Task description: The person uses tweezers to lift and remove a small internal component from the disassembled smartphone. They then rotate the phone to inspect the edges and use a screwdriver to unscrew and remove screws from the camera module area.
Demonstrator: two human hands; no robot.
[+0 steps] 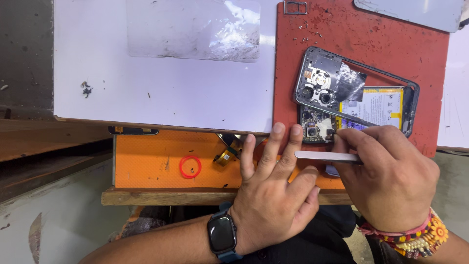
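Note:
An opened phone (376, 105) lies on a red mat (391, 49), its circuit board and white-labelled battery exposed. A dark frame piece with camera openings (322, 80) rests tilted over its left end. My right hand (391, 181) grips metal tweezers (325, 156), and its fingertips touch the board near the phone's lower left corner. My left hand (273, 190) lies flat beside it with fingers spread, fingertips at the phone's lower edge. A dark watch sits on the left wrist; beaded bands circle the right wrist.
A white sheet (161, 68) covers the bench at left, with a clear plastic film (195, 29) on it. An orange tray (156, 161) below holds a red ring (190, 166) and a small gold part (224, 157). A grey panel (410, 12) lies top right.

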